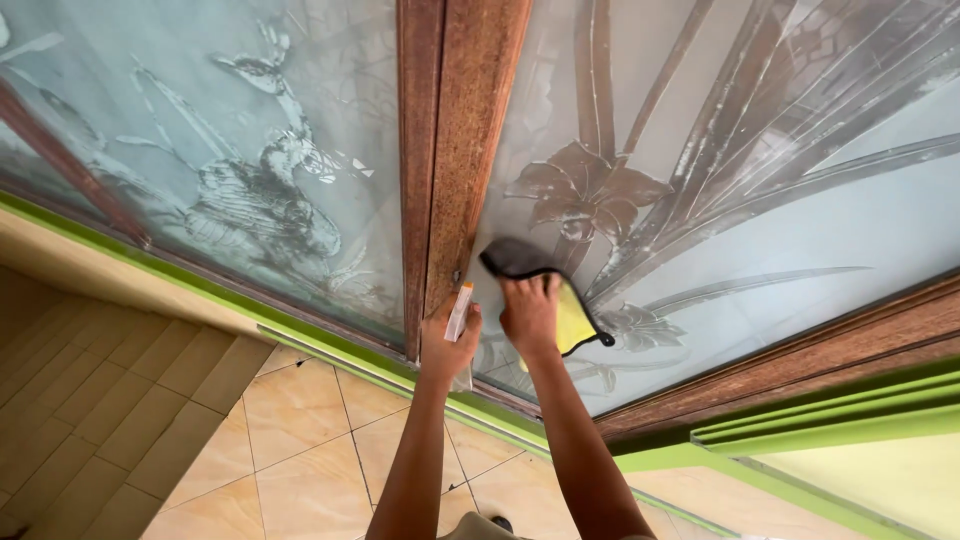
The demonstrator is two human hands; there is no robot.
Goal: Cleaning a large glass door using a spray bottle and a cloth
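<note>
My right hand [530, 313] presses a cleaning cloth [560, 300], yellow on one side and dark grey on the other, flat against the lower part of a frosted glass pane [760, 200] etched with flowers and long leaves. My left hand [448, 342] grips a small white spray bottle [459, 312] with an orange tip. It is held upright next to the brown wooden frame post [462, 140], just left of the cloth. The two hands are almost side by side, close to the bottom of the pane.
A second frosted pane [210, 160] with an etched bird pattern lies left of the post. A green sill [330, 345] runs under the panes. Beige floor tiles [290, 440] lie below, and ribbed tan tiling [90, 400] is at the lower left.
</note>
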